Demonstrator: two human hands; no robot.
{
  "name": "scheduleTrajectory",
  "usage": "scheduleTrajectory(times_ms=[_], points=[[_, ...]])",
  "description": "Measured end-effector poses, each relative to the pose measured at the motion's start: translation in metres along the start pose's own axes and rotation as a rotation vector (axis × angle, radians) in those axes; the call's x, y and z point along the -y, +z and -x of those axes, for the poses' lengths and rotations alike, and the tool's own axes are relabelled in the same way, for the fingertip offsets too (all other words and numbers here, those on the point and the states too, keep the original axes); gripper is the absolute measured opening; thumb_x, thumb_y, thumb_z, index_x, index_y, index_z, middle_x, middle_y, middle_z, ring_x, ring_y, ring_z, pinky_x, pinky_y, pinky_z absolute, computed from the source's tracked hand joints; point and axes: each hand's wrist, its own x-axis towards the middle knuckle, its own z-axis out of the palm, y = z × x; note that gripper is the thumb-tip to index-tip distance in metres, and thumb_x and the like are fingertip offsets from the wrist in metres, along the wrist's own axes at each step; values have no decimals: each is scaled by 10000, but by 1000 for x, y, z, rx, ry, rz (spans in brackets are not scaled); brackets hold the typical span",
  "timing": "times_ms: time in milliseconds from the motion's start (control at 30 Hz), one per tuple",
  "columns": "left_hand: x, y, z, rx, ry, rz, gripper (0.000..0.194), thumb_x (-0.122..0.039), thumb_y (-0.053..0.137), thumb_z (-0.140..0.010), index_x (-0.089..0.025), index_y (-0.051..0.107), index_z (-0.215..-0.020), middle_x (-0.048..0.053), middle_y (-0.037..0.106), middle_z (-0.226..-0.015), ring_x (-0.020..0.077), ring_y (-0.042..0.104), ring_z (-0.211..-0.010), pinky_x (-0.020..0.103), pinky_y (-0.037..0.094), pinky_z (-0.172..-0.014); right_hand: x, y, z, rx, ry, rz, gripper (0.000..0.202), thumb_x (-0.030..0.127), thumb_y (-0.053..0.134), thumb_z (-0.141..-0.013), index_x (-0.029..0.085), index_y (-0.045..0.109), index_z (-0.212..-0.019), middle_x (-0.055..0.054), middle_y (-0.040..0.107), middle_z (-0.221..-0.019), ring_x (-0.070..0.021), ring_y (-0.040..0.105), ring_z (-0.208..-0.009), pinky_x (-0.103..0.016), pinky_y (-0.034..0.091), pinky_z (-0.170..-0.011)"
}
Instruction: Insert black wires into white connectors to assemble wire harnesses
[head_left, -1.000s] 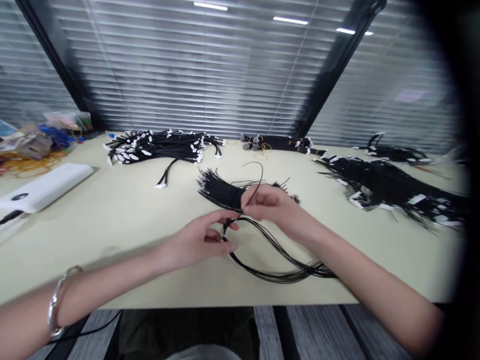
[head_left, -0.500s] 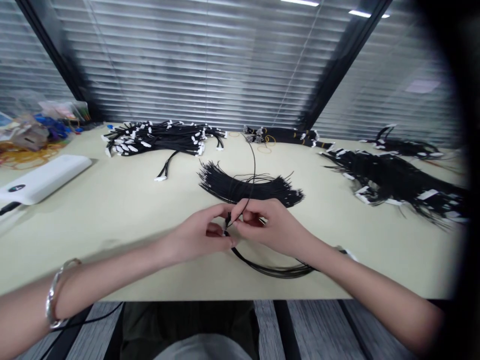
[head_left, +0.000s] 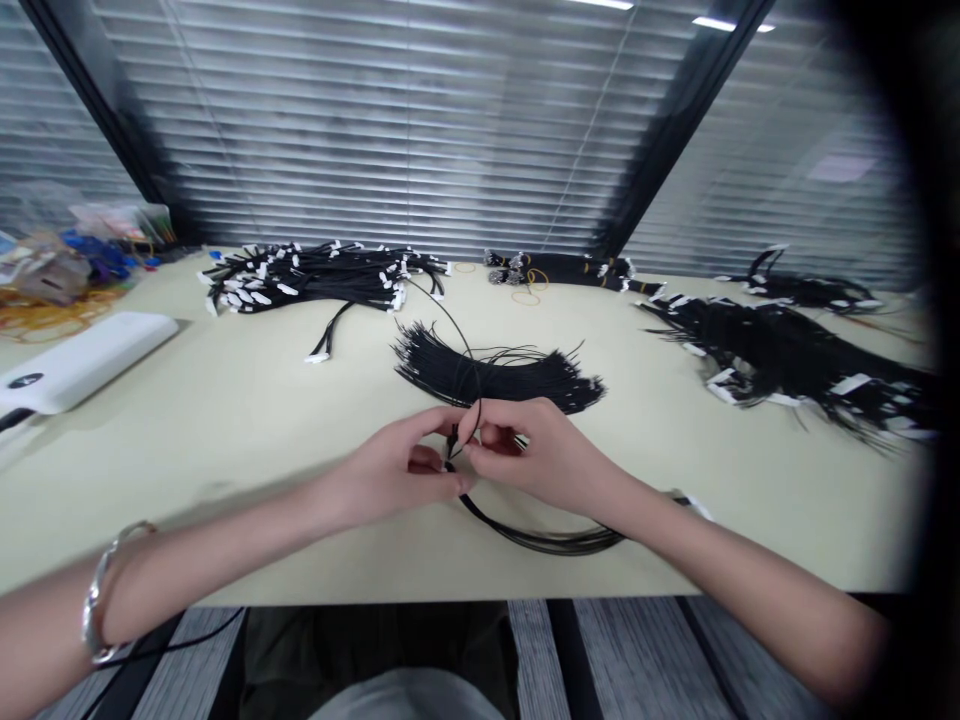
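Note:
Near the table's front edge my two hands almost meet. My left hand [head_left: 409, 460] is closed around the end of a black wire harness [head_left: 540, 545], where a small connector, partly hidden by the fingers, sits. From there the harness curves right under my right forearm to a white connector [head_left: 699, 508]. Between thumb and forefinger my right hand [head_left: 525, 450] pinches a single thin black wire [head_left: 474, 365]; its short end points at the connector and its long end arches up and away. Just beyond my hands lies a fanned bundle of loose black wires [head_left: 499, 375].
At the back left is a heap of black cables with white connectors [head_left: 300, 275]. Banded cable bundles [head_left: 570, 270] lie behind, and another cable pile [head_left: 795, 350] is at right. A white power bank [head_left: 97, 355] and yellow rubber bands [head_left: 52, 315] are on the left.
The free end of the thin wire has swung left, from over the banded bundles toward the connector heap. Both hands keep nearly the same place and grip.

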Motion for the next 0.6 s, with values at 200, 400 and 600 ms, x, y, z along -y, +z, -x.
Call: scheduleTrajectory(times_ms=[200,400,600], points=[[-4,0,1,2,-8,-6,450,-202,613,-763,-243,506,-1198,57,549,-1179,136,572,-803,322,479,-760,1,1,0,6,-4,4,126,103,521,-714,201,578,-768,68,440,-561,-65,365,-540,-181,310,-509],[-3,0,1,2,5,-19,459,-222,616,-763,-248,505,-1207,68,528,-1230,132,572,-794,317,478,-754,1,2,1,-14,6,21,107,110,528,-714,200,568,-757,70,442,-567,-65,372,-539,-190,305,-505],[-3,0,0,7,1,-15,462,-226,621,-766,-251,499,-1211,66,518,-1250,139,576,-811,325,479,-765,0,3,1,-18,4,-13,79,122,531,-719,194,559,-736,65,453,-568,-67,379,-537,-200,296,-498]])
